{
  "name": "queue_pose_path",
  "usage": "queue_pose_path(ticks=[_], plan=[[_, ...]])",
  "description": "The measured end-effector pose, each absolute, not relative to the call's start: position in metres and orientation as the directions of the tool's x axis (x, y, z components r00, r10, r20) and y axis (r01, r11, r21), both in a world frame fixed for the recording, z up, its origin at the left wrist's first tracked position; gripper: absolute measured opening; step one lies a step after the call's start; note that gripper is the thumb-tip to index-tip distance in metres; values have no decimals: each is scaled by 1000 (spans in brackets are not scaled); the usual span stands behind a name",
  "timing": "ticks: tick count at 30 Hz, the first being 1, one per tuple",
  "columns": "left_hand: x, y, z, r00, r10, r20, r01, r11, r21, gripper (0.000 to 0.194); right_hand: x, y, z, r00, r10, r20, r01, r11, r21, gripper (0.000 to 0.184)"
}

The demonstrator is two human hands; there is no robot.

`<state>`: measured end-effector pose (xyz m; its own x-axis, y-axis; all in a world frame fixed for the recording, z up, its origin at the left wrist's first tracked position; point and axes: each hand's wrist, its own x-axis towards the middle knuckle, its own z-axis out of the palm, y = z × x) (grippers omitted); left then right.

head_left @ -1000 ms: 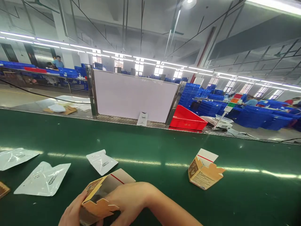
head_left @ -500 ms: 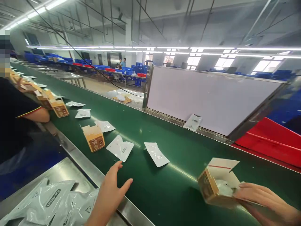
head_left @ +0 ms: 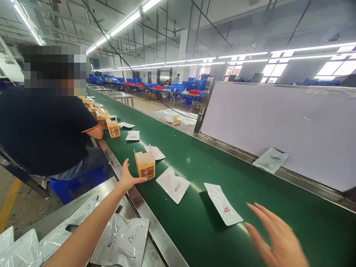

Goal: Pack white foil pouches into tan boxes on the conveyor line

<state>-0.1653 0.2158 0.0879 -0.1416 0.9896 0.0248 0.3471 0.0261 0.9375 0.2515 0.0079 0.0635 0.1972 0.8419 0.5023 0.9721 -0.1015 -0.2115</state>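
Note:
A small brown-and-cream cardboard box [head_left: 145, 165] stands on the green conveyor belt [head_left: 194, 237] with its flaps up. My left hand [head_left: 129, 176] is beside it, fingers spread, the thumb reaching to the box's lower left corner. Whether it touches is hard to tell. Two white foil pouches lie flat on the belt, the nearer [head_left: 172, 184] just right of the box and the other [head_left: 223, 204] further right. My right hand [head_left: 275, 237], blurred and open, hangs over the belt beyond that pouch, holding nothing.
A steel ledge [head_left: 151, 222] runs along the belt, and a heap of clear printed pouches [head_left: 119, 241] lies on a steel shelf below it. A seated co-worker [head_left: 41, 129] in a dark shirt has several boxes [head_left: 107, 122] nearby. A white panel [head_left: 278, 122] lines the far side.
The box has left my right hand and now stands on the belt near my left hand. My right hand has opened and the view has swung left along the belt.

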Motion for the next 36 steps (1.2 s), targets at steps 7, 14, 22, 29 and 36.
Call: queue_pose_path(ticks=[7,14,22,29,36], plan=[[-149,238,66,-33,999,7,309,3,951,102,205,57,-5,365,851,378,914,-250,-319,50],[-127,180,115,73,958,278,509,-276,815,71,201,30,76,340,718,608,909,-86,-407,33],[-78,96,120,204,838,506,634,-507,584,68,124,16,193,-104,464,880,940,335,-65,25],[-55,69,103,205,700,684,584,-649,488,56,118,24,184,-476,663,578,662,702,-261,31],[-47,55,86,92,825,558,608,-490,625,62,121,1,169,-146,577,803,731,610,-305,36]])
